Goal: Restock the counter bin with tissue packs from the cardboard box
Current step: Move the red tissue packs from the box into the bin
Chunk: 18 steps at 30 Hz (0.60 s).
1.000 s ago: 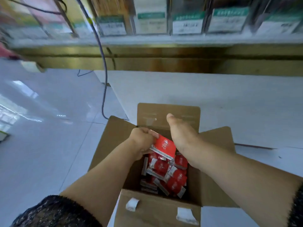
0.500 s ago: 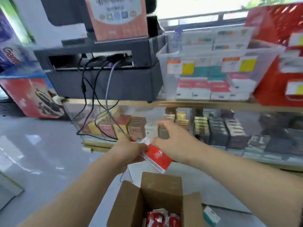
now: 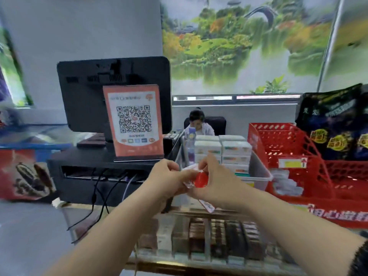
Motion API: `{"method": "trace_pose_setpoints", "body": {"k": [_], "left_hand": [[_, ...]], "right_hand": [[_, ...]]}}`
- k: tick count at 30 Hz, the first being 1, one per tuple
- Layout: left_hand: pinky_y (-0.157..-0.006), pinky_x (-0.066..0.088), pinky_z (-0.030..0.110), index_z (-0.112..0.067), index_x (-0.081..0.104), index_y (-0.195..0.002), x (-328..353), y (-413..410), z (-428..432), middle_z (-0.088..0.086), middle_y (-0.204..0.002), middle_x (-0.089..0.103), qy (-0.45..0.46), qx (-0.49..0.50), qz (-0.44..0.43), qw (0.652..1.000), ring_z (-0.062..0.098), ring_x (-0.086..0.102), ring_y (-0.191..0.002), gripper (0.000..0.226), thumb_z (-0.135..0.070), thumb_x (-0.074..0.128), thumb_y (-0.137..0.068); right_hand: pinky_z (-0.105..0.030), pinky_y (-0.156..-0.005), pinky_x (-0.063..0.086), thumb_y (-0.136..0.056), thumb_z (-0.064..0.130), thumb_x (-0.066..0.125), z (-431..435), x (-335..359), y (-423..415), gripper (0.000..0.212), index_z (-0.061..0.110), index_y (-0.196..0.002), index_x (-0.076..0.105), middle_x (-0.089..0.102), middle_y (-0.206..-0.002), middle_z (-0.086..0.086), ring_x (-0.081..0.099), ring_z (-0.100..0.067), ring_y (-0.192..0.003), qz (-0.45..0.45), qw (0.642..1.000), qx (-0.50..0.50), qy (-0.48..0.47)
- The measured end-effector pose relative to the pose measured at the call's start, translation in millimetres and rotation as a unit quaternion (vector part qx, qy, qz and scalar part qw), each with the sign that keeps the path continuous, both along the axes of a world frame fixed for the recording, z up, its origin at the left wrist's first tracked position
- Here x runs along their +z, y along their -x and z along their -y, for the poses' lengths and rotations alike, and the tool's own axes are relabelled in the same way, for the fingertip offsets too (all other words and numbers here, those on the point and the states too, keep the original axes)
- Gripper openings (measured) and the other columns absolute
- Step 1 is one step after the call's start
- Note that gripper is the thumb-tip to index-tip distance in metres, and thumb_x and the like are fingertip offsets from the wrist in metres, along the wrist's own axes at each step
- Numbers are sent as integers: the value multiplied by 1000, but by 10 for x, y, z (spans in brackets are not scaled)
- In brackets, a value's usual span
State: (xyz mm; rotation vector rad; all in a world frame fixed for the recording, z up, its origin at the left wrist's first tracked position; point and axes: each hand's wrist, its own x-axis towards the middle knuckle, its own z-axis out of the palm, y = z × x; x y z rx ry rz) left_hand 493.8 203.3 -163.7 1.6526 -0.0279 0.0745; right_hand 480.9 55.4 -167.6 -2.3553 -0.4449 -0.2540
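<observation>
1. Now both of my hands hold one red tissue pack (image 3: 200,180) in the air, in front of the counter.
2. My left hand (image 3: 166,181) pinches the left edge of the wrapper with curled fingers. My right hand (image 3: 216,184) is curled round the right side of the pack and covers much of it.
3. The pack sits between the two hands. Its long axis seems tilted, with the upper end away from me and the lower end toward me, but the picture is blurred and I cannot tell this exactly.
4. The counter bin (image 3: 258,178) is the clear one. It lies beyond my hands and to the right, and its near rim is just behind my right hand.
5. My right hand is nearer to the bin than my left, so I judge that the right hand should carry the pack forward and to the right, over the rim.
6. White packs (image 3: 236,151) already stand stacked at the back of the bin, so the free place is probably at the front.
7. A red basket (image 3: 288,148) stands just beside the bin on its right. I must not go too far that way.
8. The cardboard box is not in view.
</observation>
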Motion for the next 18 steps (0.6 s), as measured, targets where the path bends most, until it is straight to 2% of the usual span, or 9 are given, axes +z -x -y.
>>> {"method": "trace_pose_setpoints", "body": {"k": [4, 7, 9, 11, 13, 15, 17, 18], "left_hand": [[-66, 57, 31, -12, 56, -101, 224, -239, 132, 8, -95, 65, 26, 6, 27, 999, 17, 64, -76, 30, -37, 65, -87], [-77, 57, 35, -18, 57, -99, 316, -419, 165, 5, -95, 68, 68, 11, 31, 997, 16, 64, -82, 20, -36, 59, -91], [-77, 56, 33, -18, 58, -96, 334, -520, 171, 5, -92, 68, 102, -2, 28, 994, 16, 63, -81, 14, -32, 58, -93], [-76, 55, 33, -18, 59, -93, 321, -623, 164, 5, -87, 68, 114, -12, 30, 993, 16, 63, -78, 11, -28, 56, -93], [-74, 55, 33, -18, 59, -91, 291, -710, 152, 4, -83, 68, 118, -17, 34, 992, 15, 63, -75, 8, -25, 56, -94], [-71, 55, 30, -18, 60, -92, 250, -787, 136, 4, -84, 68, 114, -20, 39, 992, 14, 63, -74, 7, -23, 56, -94], [-71, 56, 28, -18, 60, -93, 203, -848, 112, 3, -86, 69, 106, -24, 42, 993, 13, 64, -75, 6, -22, 56, -94], [-71, 56, 28, -18, 60, -93, 181, -873, 99, 3, -87, 69, 102, -28, 43, 993, 13, 64, -76, 6, -22, 56, -94]], "right_hand": [[-35, -76, 49, -72, 51, 70, 197, 271, -320, 54, 28, -105, 34, 54, -95, 8, 55, -13, -86, 27, 995, -91, -24], [-33, -72, 43, -75, 48, 70, 403, 414, -631, 54, 21, -107, 35, 51, -95, 4, 52, -18, -87, 24, 983, -180, -39], [-31, -70, 39, -78, 47, 69, 528, 413, -835, 55, 18, -111, 36, 50, -102, 0, 49, -18, -87, 12, 972, -233, -40], [-31, -74, 39, -77, 49, 69, 632, 343, -1048, 64, 11, -120, 39, 53, -113, -6, 51, -23, -94, -23, 960, -277, -15], [-35, -81, 47, -74, 52, 70, 688, 245, -1243, 78, 4, -128, 41, 56, -120, -12, 56, -29, -104, -81, 951, -298, 23], [-36, -88, 49, -72, 53, 72, 681, 140, -1376, 83, 3, -132, 42, 55, -126, -16, 56, -32, -109, -143, 939, -307, 69], [-33, -86, 46, -72, 50, 73, 629, 26, -1466, 85, 4, -135, 39, 50, -130, -16, 54, -31, -110, -202, 923, -306, 116], [-31, -82, 46, -72, 48, 74, 600, -33, -1500, 81, 5, -133, 41, 52, -123, -14, 54, -29, -105, -228, 917, -300, 132]]}}
